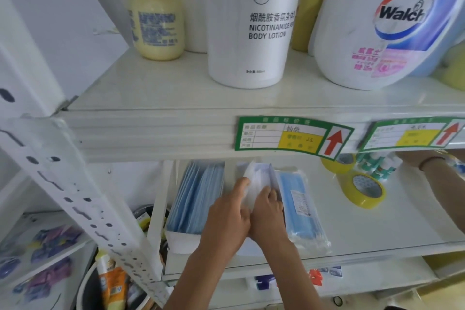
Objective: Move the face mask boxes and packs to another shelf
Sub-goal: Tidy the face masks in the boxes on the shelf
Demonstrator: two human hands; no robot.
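Two hands meet at the centre of the frame on one white mask pack (256, 178) standing on the lower shelf (377, 229): your left hand (226, 221) presses its left face with thumb up, your right hand (268, 214) curls fingers over its right side. Just left sits an open box of blue masks (196, 199); touching on the right lies a clear-wrapped blue pack (299, 206). Your grip looks shallow on thin, slick wrapping, so the pack may buckle or slip. Dragging it out could also pull the clear-wrapped pack towards the shelf edge. The tape rolls (364, 191) at right are well apart.
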